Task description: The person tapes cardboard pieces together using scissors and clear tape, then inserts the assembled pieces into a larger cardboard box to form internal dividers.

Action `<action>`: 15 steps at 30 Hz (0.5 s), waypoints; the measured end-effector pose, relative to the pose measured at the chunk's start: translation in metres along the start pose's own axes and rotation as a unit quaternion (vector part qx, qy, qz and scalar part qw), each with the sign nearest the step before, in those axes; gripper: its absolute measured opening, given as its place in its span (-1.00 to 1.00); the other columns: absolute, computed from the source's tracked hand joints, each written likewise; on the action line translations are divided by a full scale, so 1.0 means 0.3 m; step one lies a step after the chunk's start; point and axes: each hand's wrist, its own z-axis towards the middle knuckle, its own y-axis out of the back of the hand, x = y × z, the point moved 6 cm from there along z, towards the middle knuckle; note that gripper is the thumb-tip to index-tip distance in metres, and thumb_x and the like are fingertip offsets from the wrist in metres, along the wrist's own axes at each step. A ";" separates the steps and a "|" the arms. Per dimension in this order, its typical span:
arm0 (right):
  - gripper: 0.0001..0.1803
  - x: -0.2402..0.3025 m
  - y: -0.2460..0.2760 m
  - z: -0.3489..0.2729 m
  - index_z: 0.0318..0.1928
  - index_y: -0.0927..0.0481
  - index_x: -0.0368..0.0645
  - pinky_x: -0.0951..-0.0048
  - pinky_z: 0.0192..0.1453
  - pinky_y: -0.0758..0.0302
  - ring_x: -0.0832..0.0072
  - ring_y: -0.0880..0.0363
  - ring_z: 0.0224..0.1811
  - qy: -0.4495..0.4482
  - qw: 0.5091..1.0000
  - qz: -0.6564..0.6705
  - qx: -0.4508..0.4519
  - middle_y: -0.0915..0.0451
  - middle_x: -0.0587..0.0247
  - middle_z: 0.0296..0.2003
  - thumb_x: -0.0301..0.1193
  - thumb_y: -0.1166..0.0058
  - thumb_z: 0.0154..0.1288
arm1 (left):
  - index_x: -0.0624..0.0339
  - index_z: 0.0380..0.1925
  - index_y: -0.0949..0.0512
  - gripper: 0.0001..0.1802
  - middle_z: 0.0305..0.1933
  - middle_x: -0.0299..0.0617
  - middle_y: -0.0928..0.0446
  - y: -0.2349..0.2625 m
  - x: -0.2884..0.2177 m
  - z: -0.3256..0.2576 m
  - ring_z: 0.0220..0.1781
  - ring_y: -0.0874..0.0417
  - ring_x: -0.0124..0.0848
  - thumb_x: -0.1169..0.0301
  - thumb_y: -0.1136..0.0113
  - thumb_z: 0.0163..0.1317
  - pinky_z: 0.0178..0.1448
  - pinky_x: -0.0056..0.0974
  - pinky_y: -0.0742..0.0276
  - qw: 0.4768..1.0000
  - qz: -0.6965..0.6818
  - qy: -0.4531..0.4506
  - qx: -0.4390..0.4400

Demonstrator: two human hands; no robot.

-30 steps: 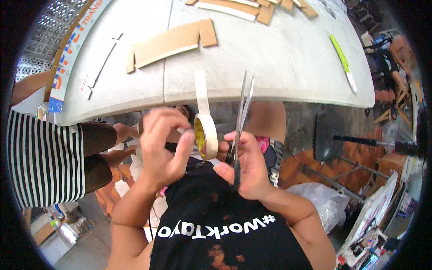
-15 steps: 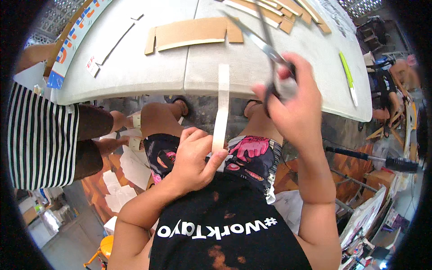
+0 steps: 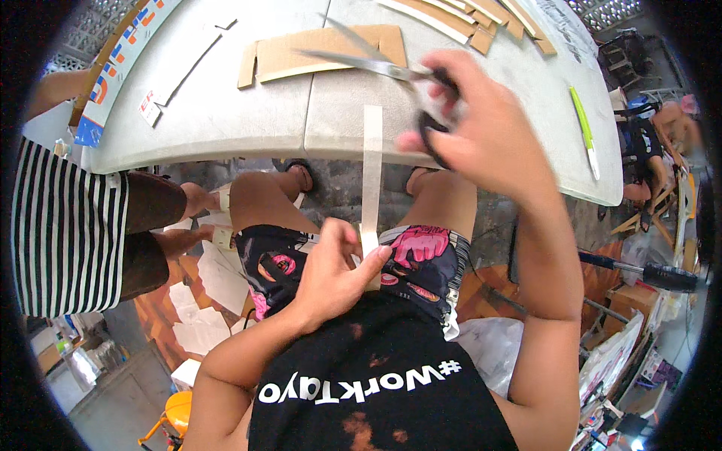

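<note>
In my right hand [image 3: 481, 124] is a pair of scissors [image 3: 380, 66] with black handles, its blades spread apart and aimed left above the table. The fingers sit in the handle loops. My left hand [image 3: 335, 267] pinches the near end of a pale strip of tape [image 3: 372, 173] over my lap. The strip's far end lies over the table edge, and it runs straight toward me. Behind the blades, a scored piece of brown cardboard [image 3: 289, 52] lies on the white table [image 3: 226, 135].
A green-handled cutter [image 3: 580, 116] lies on the table's right side. Cut cardboard strips [image 3: 481, 19] are piled at the back, and a slim white offcut [image 3: 184, 79] lies left. Someone in a striped garment [image 3: 71, 229] stands at my left. Paper scraps [image 3: 199, 319] cover the floor there.
The scissors have swung left, so the blades now point over the cardboard. My right hand has moved slightly up. My left hand has shifted a little right, still pinching the tape.
</note>
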 end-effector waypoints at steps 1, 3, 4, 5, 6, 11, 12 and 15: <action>-0.11 -0.025 0.040 -0.043 0.24 -0.64 -0.14 0.23 -0.03 -0.53 0.43 -0.69 -0.13 -0.047 0.995 0.057 0.061 -0.70 0.23 -0.15 0.01 -0.73 -0.04 | 0.19 0.38 -0.40 -0.32 -0.20 -0.09 -0.71 0.016 -0.012 -0.003 -0.39 -0.67 -0.47 0.26 -0.53 0.39 -0.35 -0.28 -0.53 0.998 -0.043 -0.045 -0.003; -0.11 -0.055 0.103 -0.151 0.13 -0.73 -0.22 0.45 -0.22 -0.55 0.59 -0.63 -0.26 -0.044 0.985 0.072 0.153 -0.68 0.29 -0.25 0.06 -0.78 -0.13 | 0.23 0.32 -0.47 -0.38 -0.22 -0.14 -0.71 0.030 -0.012 -0.011 -0.35 -0.66 -0.54 0.30 -0.54 0.38 -0.31 -0.35 -0.54 0.989 -0.138 -0.047 0.036; -0.10 -0.073 0.120 -0.212 0.06 -0.78 -0.26 0.44 -0.22 -0.58 0.60 -0.64 -0.30 -0.040 0.977 0.115 0.176 -0.69 0.29 -0.31 0.13 -0.78 -0.18 | 0.24 0.29 -0.50 -0.42 -0.22 -0.17 -0.71 0.030 -0.011 -0.013 -0.33 -0.65 -0.57 0.32 -0.54 0.37 -0.29 -0.38 -0.54 0.979 -0.187 -0.032 0.073; -0.14 -0.085 0.134 -0.267 0.02 -0.79 -0.25 0.44 -0.21 -0.60 0.57 -0.67 -0.31 0.000 0.975 0.059 0.216 -0.70 0.29 -0.36 0.07 -0.81 -0.22 | 0.29 0.20 -0.58 -0.53 -0.17 -0.23 -0.73 0.035 -0.017 -0.012 -0.26 -0.66 -0.62 0.36 -0.52 0.40 -0.23 -0.41 -0.57 0.980 -0.163 -0.040 0.103; -0.24 -0.121 0.116 -0.318 0.00 -0.75 -0.23 0.34 -0.23 -0.62 0.33 -0.72 -0.39 -0.044 0.954 0.112 0.275 -0.71 0.16 -0.40 -0.06 -0.79 -0.16 | 0.29 0.17 -0.60 -0.57 -0.16 -0.24 -0.74 0.041 -0.025 -0.013 -0.24 -0.67 -0.61 0.37 -0.50 0.41 -0.20 -0.41 -0.58 0.978 -0.171 -0.044 0.111; -0.29 -0.197 0.013 -0.418 -0.01 -0.76 -0.21 0.36 -0.23 -0.61 0.36 -0.70 -0.39 -0.103 0.895 0.181 0.394 -0.71 0.17 -0.42 -0.08 -0.78 -0.11 | 0.32 0.09 -0.69 -0.74 -0.12 -0.24 -0.76 0.058 -0.052 -0.021 -0.11 -0.72 -0.57 0.44 -0.40 0.50 0.00 -0.38 -0.65 0.955 -0.275 -0.036 0.104; -0.30 -0.191 0.004 -0.415 -0.02 -0.76 -0.21 0.36 -0.24 -0.60 0.37 -0.69 -0.40 -0.101 0.888 0.202 0.399 -0.70 0.17 -0.43 -0.08 -0.78 -0.11 | 0.33 0.08 -0.69 -0.76 -0.12 -0.23 -0.76 0.055 -0.051 -0.022 -0.09 -0.72 -0.56 0.45 -0.40 0.51 0.02 -0.37 -0.65 0.947 -0.301 -0.019 0.106; -0.29 -0.173 -0.019 -0.389 -0.01 -0.76 -0.22 0.39 -0.29 -0.55 0.46 -0.64 -0.43 -0.092 0.877 0.219 0.418 -0.68 0.21 -0.45 -0.09 -0.80 -0.11 | 0.36 0.06 -0.70 -0.77 -0.11 -0.23 -0.77 0.056 -0.055 -0.021 -0.11 -0.72 -0.57 0.44 -0.37 0.53 0.01 -0.39 -0.64 0.953 -0.285 -0.023 0.100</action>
